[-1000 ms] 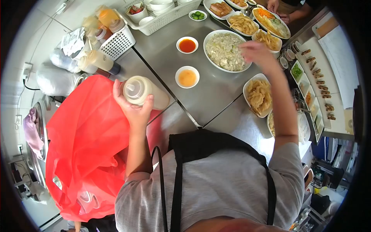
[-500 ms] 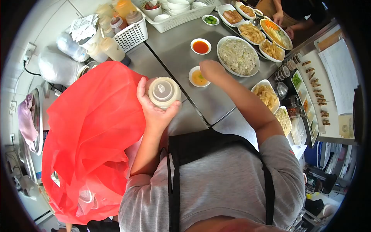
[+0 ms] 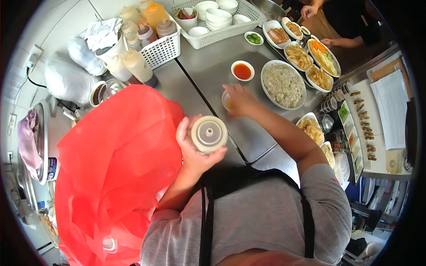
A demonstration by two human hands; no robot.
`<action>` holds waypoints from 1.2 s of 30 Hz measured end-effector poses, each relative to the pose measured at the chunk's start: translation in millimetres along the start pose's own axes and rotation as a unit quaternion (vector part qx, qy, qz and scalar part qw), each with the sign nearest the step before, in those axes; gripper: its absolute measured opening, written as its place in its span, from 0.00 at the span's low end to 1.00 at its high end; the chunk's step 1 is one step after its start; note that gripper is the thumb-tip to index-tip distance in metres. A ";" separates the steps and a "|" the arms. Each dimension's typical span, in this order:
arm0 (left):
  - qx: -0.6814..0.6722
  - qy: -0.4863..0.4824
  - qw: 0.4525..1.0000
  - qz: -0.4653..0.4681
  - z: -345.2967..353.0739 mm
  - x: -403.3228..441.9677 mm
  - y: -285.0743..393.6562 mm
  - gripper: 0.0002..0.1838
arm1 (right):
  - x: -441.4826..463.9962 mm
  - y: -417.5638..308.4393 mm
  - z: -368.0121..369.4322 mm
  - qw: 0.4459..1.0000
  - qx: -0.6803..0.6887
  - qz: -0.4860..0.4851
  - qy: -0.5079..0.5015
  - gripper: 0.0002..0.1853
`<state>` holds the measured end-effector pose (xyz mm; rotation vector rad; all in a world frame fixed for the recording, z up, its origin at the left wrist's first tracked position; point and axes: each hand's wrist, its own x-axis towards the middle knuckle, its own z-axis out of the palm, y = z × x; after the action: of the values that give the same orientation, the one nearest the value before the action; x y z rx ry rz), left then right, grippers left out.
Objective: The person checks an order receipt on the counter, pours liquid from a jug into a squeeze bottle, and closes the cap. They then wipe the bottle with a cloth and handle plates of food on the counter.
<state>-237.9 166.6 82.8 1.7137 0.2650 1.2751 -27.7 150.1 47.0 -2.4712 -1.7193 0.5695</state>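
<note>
My left hand [image 3: 197, 148] is wrapped round a squeeze bottle [image 3: 209, 134] with a round, cream-coloured cap and a short nozzle. Over the steel counter, my right hand [image 3: 243, 102] reaches out with its fingers spread above a small white bowl of yellow sauce [image 3: 226, 101]. The hand hides most of that bowl, and I cannot tell whether the fingers touch its rim. Just behind it sits a small bowl of orange-red sauce [image 3: 242, 71]. To the right is a large white oval dish of pale, shredded-looking food [image 3: 283, 84]. A big red bag [image 3: 117, 168] fills the space beside my left arm.
Squeeze bottles fill a white basket [image 3: 162, 55] at the back left, beside a basket of white bowls [image 3: 208, 40]. Several filled dishes stand at the back right, near a co-worker's hands [image 3: 326, 43]. A condiment tray [image 3: 350, 128] lies at the right.
My right hand has gone from closed fingers beside the yellow sauce bowl to spread fingers over it. The bottle in my left hand sits lower and further right in view, and the whole view has shifted.
</note>
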 end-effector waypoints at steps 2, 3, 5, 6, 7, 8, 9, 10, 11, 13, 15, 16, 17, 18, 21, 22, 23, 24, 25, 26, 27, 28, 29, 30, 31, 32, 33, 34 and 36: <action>-0.005 -0.009 1.000 -0.003 -1.5 -1.3 -1.2 0.51 | 21.8 -7.0 -7.1 1.000 -0.008 -0.007 0.024 0.47; -0.016 -0.014 1.000 -0.003 -1.9 -0.3 -0.2 0.51 | 34.7 -11.3 -11.2 0.999 -0.011 -0.010 0.036 0.46; -0.025 -0.008 1.000 -0.006 -1.5 -3.3 -5.1 0.52 | 59.3 -18.7 -18.4 0.998 -0.012 -0.012 0.058 0.46; -0.028 -0.004 1.000 -0.007 -1.5 -4.5 -7.2 0.53 | 72.4 -22.3 -22.0 0.997 -0.013 -0.014 0.070 0.47; -0.029 -0.009 1.000 -0.009 -2.1 -4.5 -6.5 0.53 | 85.6 -25.7 -25.2 0.997 -0.011 -0.013 0.071 0.46; -0.037 -0.010 0.999 -0.003 -2.7 -5.2 -8.9 0.53 | 99.2 -28.4 -26.2 0.997 -0.011 -0.003 0.075 0.46; -0.044 -0.012 0.999 0.004 -3.6 -6.1 -12.4 0.54 | 113.1 -30.4 -25.0 0.997 -0.011 0.007 0.079 0.46; -0.052 -0.014 0.999 0.010 -4.9 -6.6 -15.4 0.54 | 126.1 -32.1 -23.6 0.996 -0.011 0.016 0.082 0.46; -0.047 -0.022 0.999 0.016 -6.5 -6.4 -17.6 0.54 | 137.3 -33.2 -23.2 0.996 -0.009 0.025 0.084 0.46; -0.053 -0.024 0.998 0.002 -7.9 -10.2 -19.9 0.54 | 155.2 -33.2 -19.7 0.995 -0.002 0.044 0.085 0.46; -0.056 -0.029 0.998 0.001 -9.5 -10.2 -21.1 0.55 | 167.4 -31.9 -15.5 0.995 -0.002 0.064 0.082 0.46; -0.052 -0.029 0.998 0.008 -10.3 -8.6 -21.5 0.55 | 172.3 -30.0 -13.8 0.994 -0.002 0.075 0.081 0.46; -0.049 -0.029 0.998 0.015 -10.6 -7.2 -21.5 0.55 | 174.7 -29.8 -14.4 0.994 -0.004 0.078 0.082 0.46; -0.048 -0.031 0.998 0.021 -9.9 -6.5 -21.0 0.55 | 175.9 -29.1 -14.7 0.993 -0.006 0.082 0.083 0.45; -0.094 -0.001 0.996 0.005 -6.2 -4.9 -18.1 0.54 | 160.2 -28.5 -31.4 0.995 -0.002 0.055 0.082 0.43; -0.089 -0.002 0.996 0.001 -6.1 -4.6 -17.3 0.54 | 146.1 -25.4 -41.3 0.996 0.002 0.047 0.079 0.41; -0.089 -0.006 0.996 -0.004 -9.0 -3.6 -18.1 0.55 | 133.3 -16.6 -50.4 0.997 0.002 0.008 0.075 0.40; -0.090 -0.012 0.996 -0.009 -11.7 -3.4 -18.2 0.56 | 116.1 -6.7 -63.4 0.997 0.002 -0.030 0.073 0.39; -0.069 -0.023 0.997 -0.009 -14.8 -2.2 -15.9 0.56 | 78.8 -6.2 -87.1 0.996 0.003 -0.029 0.082 0.37; -0.049 -0.036 0.998 -0.008 -15.9 -0.8 -14.6 0.57 | 38.8 -3.1 -109.5 0.996 0.002 -0.025 0.091 0.35; -0.067 -0.015 0.997 -0.016 -11.5 -2.5 -15.4 0.57 | 9.1 18.0 -118.9 0.991 -0.003 -0.047 0.128 0.33; -0.075 -0.013 0.997 -0.017 -10.1 -5.5 -22.5 0.57 | -25.6 40.1 -128.7 0.984 -0.014 -0.066 0.165 0.32; 0.048 -0.035 0.998 -0.038 -14.2 -1.9 -10.0 0.57 | -71.5 44.7 -147.2 0.987 -0.027 -0.008 0.161 0.28; -0.005 0.006 0.997 -0.075 -6.3 -2.0 -6.2 0.58 | -120.3 45.1 -168.4 0.986 -0.043 0.053 0.155 0.25; -0.001 0.025 0.997 -0.067 -5.4 -1.8 -7.4 0.52 | -165.9 51.6 -185.6 0.974 -0.063 0.109 0.186 0.26; 0.003 0.045 0.997 -0.058 -4.4 -2.0 -8.2 0.46 | -212.1 58.3 -196.1 0.959 -0.086 0.161 0.216 0.27; 0.078 0.043 0.995 -0.053 -6.6 -1.0 -6.6 0.47 | -259.1 72.7 -199.9 0.948 -0.054 0.193 0.246 0.24; 0.044 0.046 0.995 -0.073 -0.9 -0.2 -1.8 0.45 | -304.1 83.9 -202.3 0.936 -0.023 0.215 0.279 0.21; 0.020 0.047 0.995 -0.081 4.8 -3.2 5.1 0.43 | -385.6 79.8 -187.4 0.853 0.065 0.336 0.393 0.17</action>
<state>-237.0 159.1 84.7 1.6323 0.4790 1.2384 -8.9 -206.1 297.8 -2.5866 -0.4920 -0.2982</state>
